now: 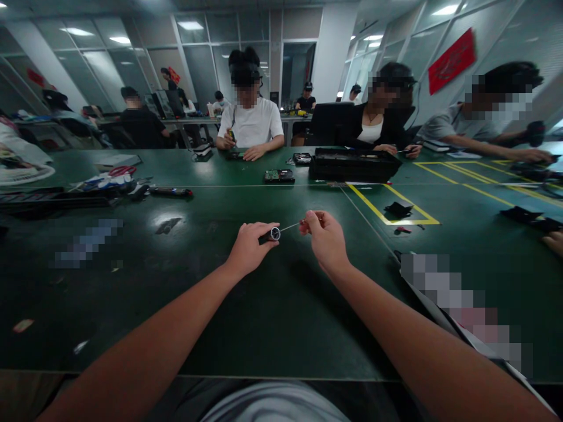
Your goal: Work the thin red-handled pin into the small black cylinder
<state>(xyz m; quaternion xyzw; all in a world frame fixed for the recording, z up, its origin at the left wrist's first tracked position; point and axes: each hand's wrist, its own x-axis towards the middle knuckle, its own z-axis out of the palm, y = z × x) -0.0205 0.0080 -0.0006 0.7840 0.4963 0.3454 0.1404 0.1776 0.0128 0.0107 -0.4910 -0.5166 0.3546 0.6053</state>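
My left hand (248,247) is closed around a short black cylinder (266,238), perhaps a flashlight tube, above the green table. The silver-rimmed round end (275,234) of this tube faces right and towards me. My right hand (328,240) pinches a thin pale metal rod (289,227) between thumb and fingers. Its far tip meets the rim of the tube; whether it goes inside is too small to tell. Fingers hide the rod's other end, where a little reddish colour shows.
Across the green table (211,328) lie a hard drive (280,176), a black tray (356,164) and a dark pen-like tool (170,192). Red-handled scissors (122,170) are left. A black piece (398,210) lies inside yellow tape. Co-workers sit opposite and at right.
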